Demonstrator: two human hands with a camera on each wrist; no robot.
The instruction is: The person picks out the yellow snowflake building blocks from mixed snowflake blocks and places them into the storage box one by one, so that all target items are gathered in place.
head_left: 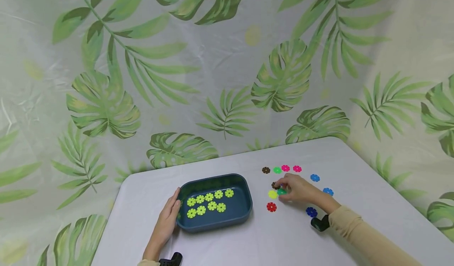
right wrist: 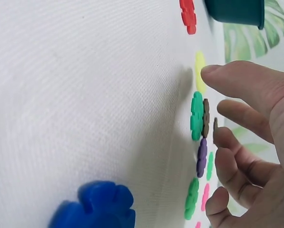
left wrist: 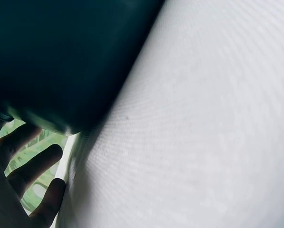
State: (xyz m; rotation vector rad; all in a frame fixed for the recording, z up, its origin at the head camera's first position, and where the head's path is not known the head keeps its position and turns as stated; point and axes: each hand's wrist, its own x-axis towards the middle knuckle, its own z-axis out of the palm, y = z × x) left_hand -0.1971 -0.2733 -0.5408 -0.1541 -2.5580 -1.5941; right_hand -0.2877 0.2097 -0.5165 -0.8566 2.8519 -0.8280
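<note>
A dark blue tray (head_left: pixel 227 221) holds several yellow-green flower-shaped discs (head_left: pixel 209 197). My left hand (head_left: pixel 166 218) rests along the tray's left side; in the left wrist view its fingers (left wrist: pixel 34 166) are spread beside the tray wall. My right hand (head_left: pixel 298 189) reaches over loose discs, thumb apart from the fingers. Under and beside its fingertips lie a yellow disc (head_left: pixel 272 194), a green disc (head_left: pixel 281 192) and a brown disc (head_left: pixel 275 185). In the right wrist view a purple disc (right wrist: pixel 202 158) lies near the green one. A thin brown edge (right wrist: pixel 215 130) shows at one fingertip; whether they touch is unclear.
A red disc (head_left: pixel 271 207) lies nearer the tray, and a dark blue disc (head_left: pixel 311 212) is below my right wrist. Farther back are pink discs (head_left: pixel 297 168), light blue discs (head_left: pixel 315 177) and another brown disc (head_left: pixel 266 170). A leaf-patterned sheet (head_left: pixel 227 80) hangs behind the white table (head_left: pixel 283 242).
</note>
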